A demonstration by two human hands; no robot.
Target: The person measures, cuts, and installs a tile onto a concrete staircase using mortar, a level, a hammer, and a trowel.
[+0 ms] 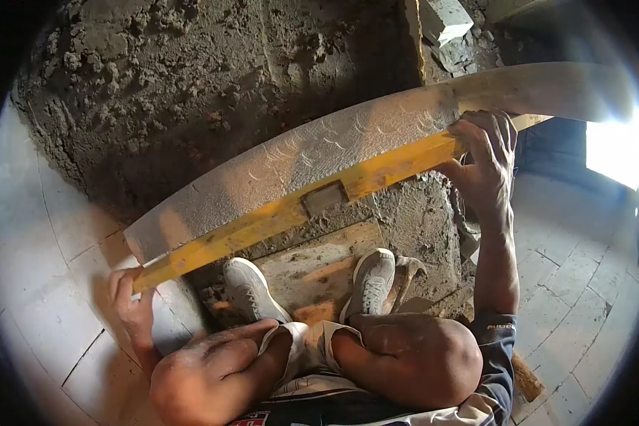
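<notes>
"What do the hands hold?"
"The left hand (129, 295) grips one end of a long yellow bar (263, 226) with a rectangular window; the right hand (486, 160) clasps it near the other."
"Where is it?"
"Along the near edge of a long, scallop-marked grey slab (263, 170), beyond the grey lace-up shoes (374, 280)."
"Any writing?"
"White letters on the dark sleeve (493, 349), too small to read."

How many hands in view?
2: left hand at the yellow bar's lower-left end, right hand gripping it toward the upper right. No others visible.
</notes>
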